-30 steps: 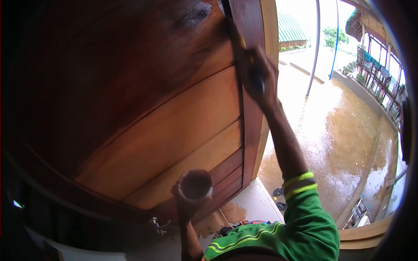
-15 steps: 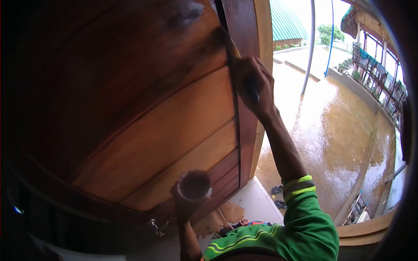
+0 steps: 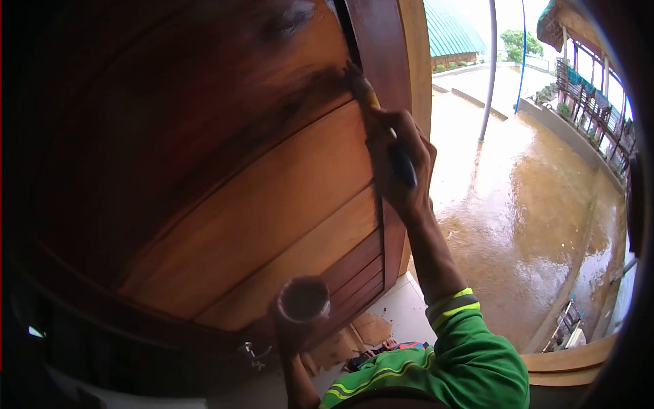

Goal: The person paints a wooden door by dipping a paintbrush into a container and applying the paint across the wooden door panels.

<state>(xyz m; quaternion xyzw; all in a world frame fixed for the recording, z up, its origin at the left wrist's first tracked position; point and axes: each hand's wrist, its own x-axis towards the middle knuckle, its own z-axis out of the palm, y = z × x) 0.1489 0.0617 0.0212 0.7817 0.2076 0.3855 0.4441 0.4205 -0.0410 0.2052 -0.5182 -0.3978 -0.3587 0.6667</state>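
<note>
At the door's (image 3: pixel 266 191) edge: brush (image 3: pixel 370 97), lower than a moment ago, apparently stroking downward; right hand (image 3: pixel 388 167), fingers closed around brush. Before the door, lower: cup (image 3: pixel 305 300); left hand (image 3: pixel 289 334), fingers gripping it.

Grey pole (image 3: pixel 490 75) on wet ground (image 3: pixel 545 184); green roof (image 3: pixel 455 31), tree (image 3: pixel 514 42) beyond.
</note>
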